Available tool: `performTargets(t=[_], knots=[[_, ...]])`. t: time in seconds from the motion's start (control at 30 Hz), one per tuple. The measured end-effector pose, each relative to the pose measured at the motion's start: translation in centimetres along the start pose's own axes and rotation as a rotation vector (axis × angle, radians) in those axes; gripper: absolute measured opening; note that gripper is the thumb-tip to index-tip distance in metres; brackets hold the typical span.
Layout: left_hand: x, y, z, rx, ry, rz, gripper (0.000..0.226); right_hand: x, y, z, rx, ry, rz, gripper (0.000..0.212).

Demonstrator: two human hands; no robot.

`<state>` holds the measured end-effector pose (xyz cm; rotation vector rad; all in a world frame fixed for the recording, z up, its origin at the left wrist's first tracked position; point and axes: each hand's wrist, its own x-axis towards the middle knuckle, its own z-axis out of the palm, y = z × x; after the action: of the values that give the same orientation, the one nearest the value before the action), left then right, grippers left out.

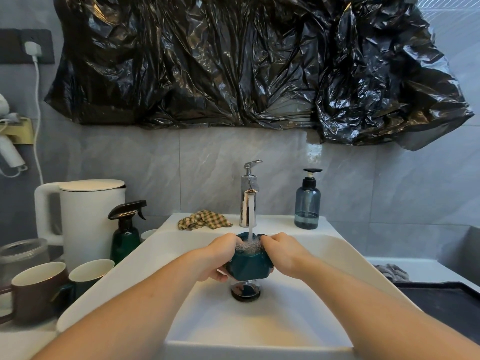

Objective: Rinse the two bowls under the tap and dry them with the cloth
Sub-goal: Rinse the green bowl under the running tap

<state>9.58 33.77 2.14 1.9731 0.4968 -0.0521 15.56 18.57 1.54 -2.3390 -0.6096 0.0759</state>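
Head view: both hands, left hand (pixel 220 258) and right hand (pixel 283 252), grip a water-filled teal bowl (pixel 248 266).

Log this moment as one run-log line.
step: rinsing | left hand: grips teal bowl | right hand: grips bowl rim | tap: running into bowl | checked cloth: on sink ledge, unused

dim, cool light | glare on black plastic sheet (pixel 233 61) | wide-angle edge bending
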Motion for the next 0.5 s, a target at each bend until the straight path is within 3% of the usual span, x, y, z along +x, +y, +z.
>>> performTargets(t=[0.27,0.5], knots=[[0.48,-0.15,-0.08,0.099,0.077,0.06,0.037,-0.01,0.0,-0.09,0.003,0.034,-0.015,0.047],[0.46,-0.33,-0.16,0.157,0.037,0.044,0.04,-0.11,0.22,-0.26,0.003,0.047,-0.009,0.05]])
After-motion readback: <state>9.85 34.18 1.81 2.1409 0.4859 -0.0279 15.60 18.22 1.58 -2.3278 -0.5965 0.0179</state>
